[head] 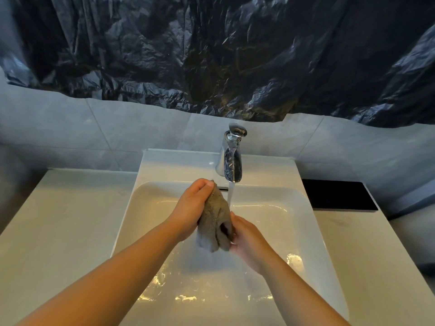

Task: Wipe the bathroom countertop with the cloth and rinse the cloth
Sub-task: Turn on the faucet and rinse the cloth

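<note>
I am holding the grey-brown cloth [215, 220] bunched above the sink basin [146, 184], just beside the water stream [230, 194] running from the chrome faucet [231, 158]. My left hand [193, 205] is curling its fingers round the top end. My right hand [247, 241] is gripping the lower folds, fingertips hidden behind them. Soaked, the cloth is probably handling soft, limp and heavy, so I am judging the two ends the best hold for wringing.
</note>
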Demonstrator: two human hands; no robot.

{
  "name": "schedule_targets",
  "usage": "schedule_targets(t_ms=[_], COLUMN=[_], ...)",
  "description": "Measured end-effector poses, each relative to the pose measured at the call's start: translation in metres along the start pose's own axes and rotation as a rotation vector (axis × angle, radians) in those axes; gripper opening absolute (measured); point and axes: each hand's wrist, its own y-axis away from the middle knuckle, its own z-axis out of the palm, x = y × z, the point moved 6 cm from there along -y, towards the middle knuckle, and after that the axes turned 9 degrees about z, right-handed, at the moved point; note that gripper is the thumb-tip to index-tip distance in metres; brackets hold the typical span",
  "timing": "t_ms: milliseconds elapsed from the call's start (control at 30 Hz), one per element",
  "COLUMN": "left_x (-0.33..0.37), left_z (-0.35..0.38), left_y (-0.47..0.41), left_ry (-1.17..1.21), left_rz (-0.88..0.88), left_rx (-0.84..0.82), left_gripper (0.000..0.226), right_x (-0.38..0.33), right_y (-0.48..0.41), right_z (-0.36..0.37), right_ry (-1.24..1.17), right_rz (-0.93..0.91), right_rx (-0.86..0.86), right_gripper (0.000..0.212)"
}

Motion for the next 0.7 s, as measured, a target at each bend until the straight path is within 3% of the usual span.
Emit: schedule_targets(t_ms=[67, 167, 267, 400, 500, 700], left_x=[-0.001, -0.003, -0.011, -0.017, -0.025, -0.036], left_z=[-0.005, -0.015, -0.011, 0.014, 0.032, 0.035], left_y=[-0.002, -0.003, 0.000, 0.004, 0.009, 0.011], left_ry=[-0.163, -0.514, -0.649, -0.465, -0.230, 0.084], left_rz=[0.036, 0.143, 0.173, 0.108, 0.011, -0.180], left_rx=[0.029, 0.111, 0.153, 0.217, 0.222, 0.173], left_gripper=[0.023, 0.023, 0.027, 0.050, 0.058, 0.049], right_x=[-0.013, -0.038, -0.058, -0.054, -0.050, -0.048], right_y=[0.002, 0.011, 0.033, 0.038, 0.023, -0.021], right_z=[0.000, -0.013, -0.011, 0.018, 0.020, -0.017], right_ry=[0.030, 0.081, 0.121, 0.127, 0.165, 0.441], right_rz=[-0.078, -0.249, -0.474, -0.571, -0.553, -0.246], right_rx=[0.097, 0.417, 0.589, 0.575, 0.669, 0.650], right_gripper=[0.029, 0.029, 0.034, 0.040, 0.041, 0.040])
